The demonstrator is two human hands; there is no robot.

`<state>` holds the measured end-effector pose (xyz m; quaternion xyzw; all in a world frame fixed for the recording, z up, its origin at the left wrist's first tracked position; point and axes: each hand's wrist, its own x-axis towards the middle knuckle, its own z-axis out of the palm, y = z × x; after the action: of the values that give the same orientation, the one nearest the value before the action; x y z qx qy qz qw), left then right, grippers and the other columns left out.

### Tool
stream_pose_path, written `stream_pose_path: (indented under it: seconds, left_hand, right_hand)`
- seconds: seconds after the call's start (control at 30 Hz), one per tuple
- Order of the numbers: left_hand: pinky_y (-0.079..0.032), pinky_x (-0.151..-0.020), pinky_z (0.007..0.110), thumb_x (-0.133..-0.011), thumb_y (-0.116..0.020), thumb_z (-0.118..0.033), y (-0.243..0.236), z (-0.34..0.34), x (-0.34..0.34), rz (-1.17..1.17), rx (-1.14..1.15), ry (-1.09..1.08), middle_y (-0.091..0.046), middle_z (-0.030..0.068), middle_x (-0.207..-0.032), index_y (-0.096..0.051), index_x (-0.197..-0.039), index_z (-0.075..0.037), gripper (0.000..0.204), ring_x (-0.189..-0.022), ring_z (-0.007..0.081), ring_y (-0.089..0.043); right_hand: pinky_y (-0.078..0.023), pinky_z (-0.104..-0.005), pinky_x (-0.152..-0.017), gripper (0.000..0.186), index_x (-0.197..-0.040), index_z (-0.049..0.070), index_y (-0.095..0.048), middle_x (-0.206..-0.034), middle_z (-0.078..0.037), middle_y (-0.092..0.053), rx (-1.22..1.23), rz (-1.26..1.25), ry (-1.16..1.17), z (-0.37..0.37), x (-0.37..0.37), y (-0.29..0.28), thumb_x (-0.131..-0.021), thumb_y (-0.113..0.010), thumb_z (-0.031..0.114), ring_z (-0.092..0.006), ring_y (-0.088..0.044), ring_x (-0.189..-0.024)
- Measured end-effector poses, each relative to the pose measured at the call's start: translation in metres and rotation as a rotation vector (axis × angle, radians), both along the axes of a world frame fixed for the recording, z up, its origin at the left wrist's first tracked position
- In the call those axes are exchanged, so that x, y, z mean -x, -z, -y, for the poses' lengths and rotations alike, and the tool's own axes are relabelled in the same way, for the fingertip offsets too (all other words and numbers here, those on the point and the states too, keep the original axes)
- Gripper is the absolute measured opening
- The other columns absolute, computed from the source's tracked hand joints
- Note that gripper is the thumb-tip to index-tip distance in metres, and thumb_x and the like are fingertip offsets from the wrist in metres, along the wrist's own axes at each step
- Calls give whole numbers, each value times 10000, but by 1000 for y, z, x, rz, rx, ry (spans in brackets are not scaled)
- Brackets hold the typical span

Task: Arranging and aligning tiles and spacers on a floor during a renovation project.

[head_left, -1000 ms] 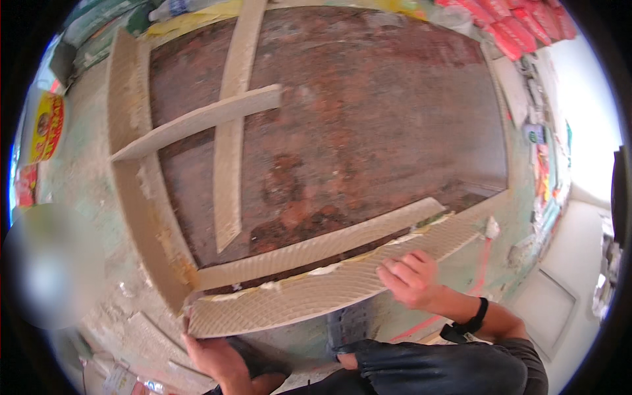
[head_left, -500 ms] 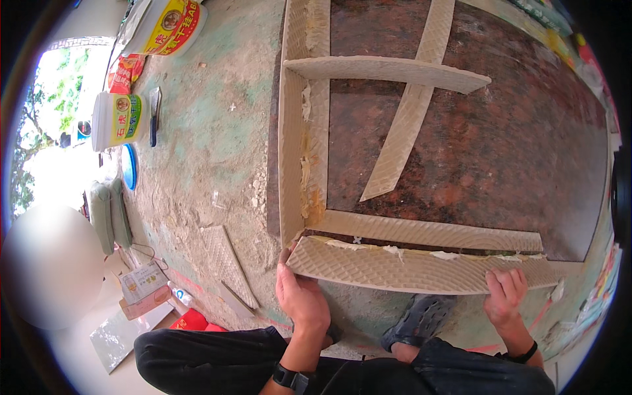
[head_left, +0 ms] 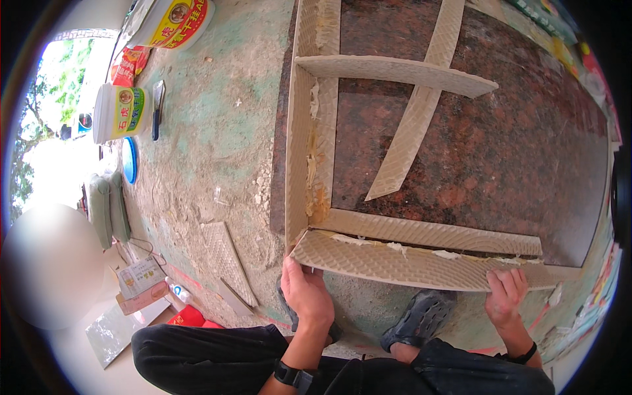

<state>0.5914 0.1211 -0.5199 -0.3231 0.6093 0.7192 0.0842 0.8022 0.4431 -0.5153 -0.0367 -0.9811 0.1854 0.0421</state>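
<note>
A beige ridged board (head_left: 408,266) with cream adhesive along its far edge lies along the near side of a dark reddish stone slab (head_left: 494,151). My left hand (head_left: 305,293) grips its left end, and my right hand (head_left: 507,296) has its fingers curled over the near edge toward the right. Just beyond it runs another beige strip (head_left: 434,230). Along the slab's left side stands an upright ridged board (head_left: 296,151) with adhesive at its foot. A short cross piece (head_left: 388,66) meets that board, over a loose diagonal strip (head_left: 401,158).
Two tubs (head_left: 120,115) (head_left: 171,23), a scraper (head_left: 157,118) and a blue lid (head_left: 130,161) are at the left. Offcuts (head_left: 224,257), cardboard (head_left: 138,283) and a pale panel (head_left: 115,332) lie lower left. My dark shoe (head_left: 418,319) is below the board.
The view has swung leftward since a second ago, showing more of the floor and tubs. Over the last half second, the board in my hands has risen slightly in the picture, toward the slab.
</note>
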Motion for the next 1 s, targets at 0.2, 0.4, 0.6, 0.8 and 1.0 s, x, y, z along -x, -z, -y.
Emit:
stream_pose_path:
  seconds: [0.2, 0.4, 0.6, 0.8, 1.0]
  left_hand:
    - [-442, -1141, 451, -1158, -410, -250, 1, 0, 0, -8, -15, 22, -583, 152, -1469, -498, -1482, 34, 440, -1344, 257, -566]
    - [-436, -1147, 455, -1158, -418, -248, 1, -2, 1, -15, -16, 39, -587, 146, -1455, -512, -1452, 38, 421, -1344, 254, -563]
    - [-449, -1127, 455, -1157, -429, -248, -1, -4, -1, -31, -36, 56, -601, 135, -1426, -527, -1424, 30, 398, -1326, 246, -570]
    - [-465, -1098, 440, -1125, -479, -183, -1, -7, -2, 1, -69, 11, -611, 117, -1389, -524, -1417, 21, 358, -1273, 228, -591]
    - [-479, -1067, 389, -1019, -559, 2, -8, -15, -2, 8, -43, 105, -588, 106, -1396, -478, -1469, 30, 458, -1241, 205, -590]
  right_hand:
    - [-424, -424, -666, 384, -987, -62, -702, -924, -134, -659, 18, 4, -3, -2, 4, -1, -609, -634, -33, -299, -595, -774]
    - [-423, -428, -662, 377, -981, -59, -704, -903, -127, -656, 38, 20, -1, -1, 6, 1, -611, -636, -35, -300, -597, -769]
    - [-422, -428, -660, 373, -973, -57, -707, -885, -118, -648, 54, 22, 9, -1, 10, -6, -608, -635, -36, -295, -593, -763]
    - [-423, -425, -661, 382, -962, -58, -707, -878, -118, -639, 47, 23, 8, 1, 12, -3, -589, -633, -30, -296, -591, -762]
    - [-427, -429, -659, 385, -964, -59, -707, -880, -119, -639, 45, 30, 5, -1, 15, -2, -587, -632, -39, -299, -586, -757]
